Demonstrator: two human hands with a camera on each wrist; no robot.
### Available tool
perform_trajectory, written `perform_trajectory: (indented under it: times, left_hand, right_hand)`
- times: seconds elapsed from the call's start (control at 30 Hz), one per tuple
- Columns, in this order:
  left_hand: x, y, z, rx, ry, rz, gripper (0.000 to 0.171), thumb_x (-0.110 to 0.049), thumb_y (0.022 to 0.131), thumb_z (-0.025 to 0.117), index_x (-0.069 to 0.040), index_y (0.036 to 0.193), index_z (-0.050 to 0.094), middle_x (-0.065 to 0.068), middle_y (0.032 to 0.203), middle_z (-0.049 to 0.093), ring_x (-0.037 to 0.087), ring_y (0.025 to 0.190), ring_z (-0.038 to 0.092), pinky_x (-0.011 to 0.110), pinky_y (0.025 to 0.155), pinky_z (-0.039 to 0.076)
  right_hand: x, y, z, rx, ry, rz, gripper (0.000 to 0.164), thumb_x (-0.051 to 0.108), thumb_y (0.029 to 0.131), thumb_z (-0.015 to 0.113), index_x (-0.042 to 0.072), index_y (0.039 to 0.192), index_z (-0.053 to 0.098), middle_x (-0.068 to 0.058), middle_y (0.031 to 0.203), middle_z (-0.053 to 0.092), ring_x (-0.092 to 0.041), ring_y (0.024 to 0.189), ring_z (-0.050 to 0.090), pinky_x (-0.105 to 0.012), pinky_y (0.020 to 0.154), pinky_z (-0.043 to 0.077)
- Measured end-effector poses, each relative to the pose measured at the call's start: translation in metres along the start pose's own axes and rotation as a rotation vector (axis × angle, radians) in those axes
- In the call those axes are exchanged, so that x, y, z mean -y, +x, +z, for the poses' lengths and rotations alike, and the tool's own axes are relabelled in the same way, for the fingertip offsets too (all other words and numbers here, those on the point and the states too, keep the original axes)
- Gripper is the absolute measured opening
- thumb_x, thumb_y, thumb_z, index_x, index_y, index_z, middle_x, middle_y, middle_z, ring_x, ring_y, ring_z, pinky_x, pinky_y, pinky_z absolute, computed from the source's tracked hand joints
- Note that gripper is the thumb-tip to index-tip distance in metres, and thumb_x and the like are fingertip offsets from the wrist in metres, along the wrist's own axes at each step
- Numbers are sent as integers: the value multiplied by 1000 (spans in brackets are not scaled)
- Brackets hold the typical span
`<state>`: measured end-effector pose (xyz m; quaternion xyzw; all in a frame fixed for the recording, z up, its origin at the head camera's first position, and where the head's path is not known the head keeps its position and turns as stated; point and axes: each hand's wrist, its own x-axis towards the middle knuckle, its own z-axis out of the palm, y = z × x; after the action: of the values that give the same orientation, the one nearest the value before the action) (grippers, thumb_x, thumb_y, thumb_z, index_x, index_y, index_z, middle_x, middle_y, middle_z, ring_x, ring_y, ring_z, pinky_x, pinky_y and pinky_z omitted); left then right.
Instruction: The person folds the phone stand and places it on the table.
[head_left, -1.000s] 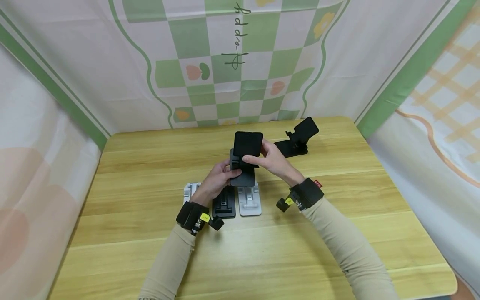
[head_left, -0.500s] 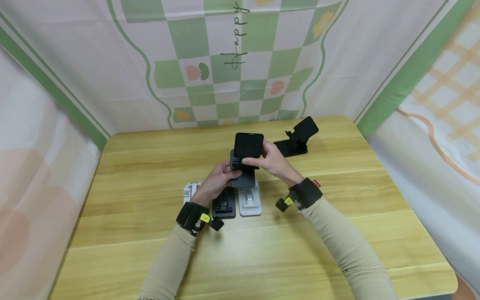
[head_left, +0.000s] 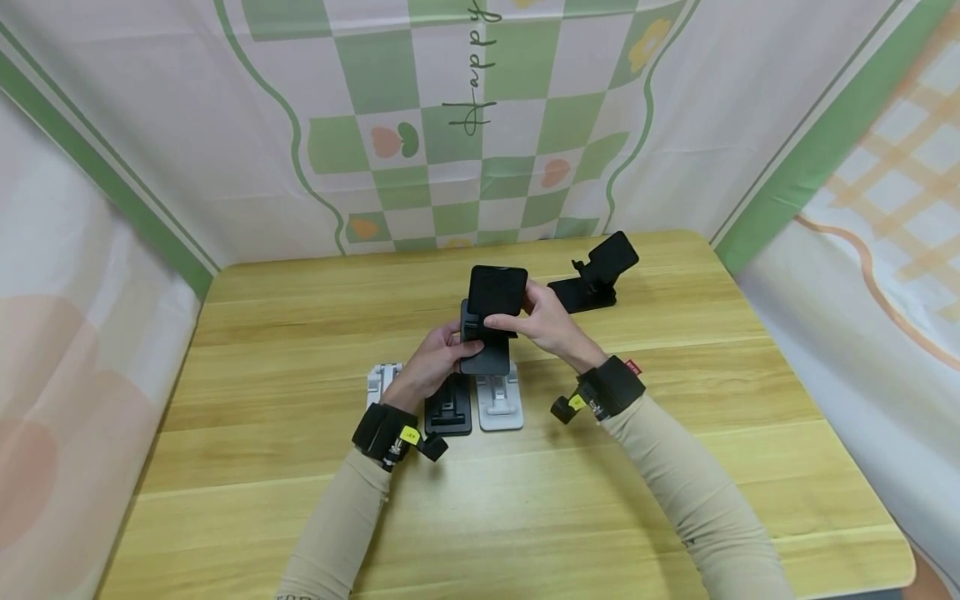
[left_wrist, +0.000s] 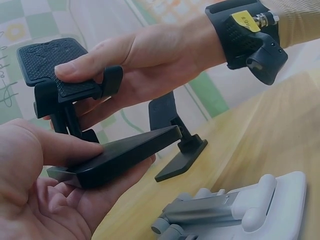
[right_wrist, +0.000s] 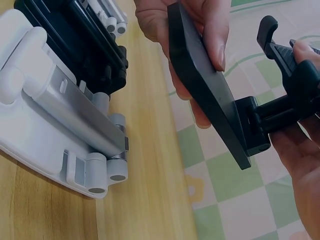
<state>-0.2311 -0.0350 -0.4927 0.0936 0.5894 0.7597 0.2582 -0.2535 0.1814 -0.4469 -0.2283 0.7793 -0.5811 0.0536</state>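
Observation:
A black folding phone stand [head_left: 497, 290] is held up above the table, unfolded, with its support plate raised away from its base. My left hand [head_left: 435, 358] grips the flat base [left_wrist: 125, 155], thumb on top and fingers beneath. On the support plate [left_wrist: 52, 60], my right hand [head_left: 553, 323] pinches, its thumb lying across the textured face near the two hooked lips. Between plate and base the hinged arm [right_wrist: 280, 112] shows in the right wrist view. Some fingers of the right hand are hidden behind the plate.
Below the hands lie a folded white stand [head_left: 499, 408], a folded black stand [head_left: 447, 414] and another white stand [head_left: 381, 379], partly hidden by the left hand. Another black stand [head_left: 609, 260] stands unfolded at the back right of the wooden table [head_left: 645, 500]. Patterned cloth [head_left: 450, 183] hangs behind.

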Motion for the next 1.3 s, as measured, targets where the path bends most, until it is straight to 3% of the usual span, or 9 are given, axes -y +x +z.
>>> perform_trajectory:
  times: [0.2, 0.53, 0.93, 1.1, 1.3]
  left_hand:
    - [0, 0, 0, 4, 5, 4, 53, 2, 103, 53, 4, 154, 38, 12, 106, 78, 10, 90, 76, 25, 84, 59]
    - [0, -1, 2, -6, 13, -11, 51, 0, 104, 52, 3, 153, 38, 25, 122, 71, 12, 95, 76, 26, 86, 59]
    - [-1, -3, 2, 3, 11, -7, 55, 0, 104, 52, 3, 156, 34, 23, 119, 73, 12, 94, 76, 26, 86, 59]
    - [-1, -4, 3, 0, 12, -21, 55, 0, 104, 52, 3, 156, 34, 27, 127, 68, 12, 97, 75, 26, 88, 59]
    - [-1, -4, 3, 2, 10, -16, 54, 0, 104, 52, 3, 155, 35, 24, 122, 71, 11, 94, 75, 25, 85, 59]
  right_hand:
    - [-2, 0, 1, -6, -7, -14, 49, 6, 91, 78, 0, 136, 59, -17, 129, 65, -25, 116, 61, -35, 99, 49]
    - [-3, -1, 4, -46, -27, -32, 45, 5, 91, 78, 0, 133, 62, -18, 128, 66, -28, 117, 62, -47, 102, 49]
    - [-3, -2, 8, -107, -73, -53, 42, 6, 91, 79, 0, 129, 65, -17, 124, 70, -27, 114, 66, -35, 94, 54]
    - [-3, -2, 10, -134, -88, -31, 36, 8, 90, 81, 0, 122, 68, -17, 116, 72, -25, 107, 67, -39, 89, 55]
    - [-3, -2, 11, -168, -102, -31, 34, 11, 88, 83, 1, 119, 70, -16, 114, 73, -24, 105, 67, -43, 88, 54]
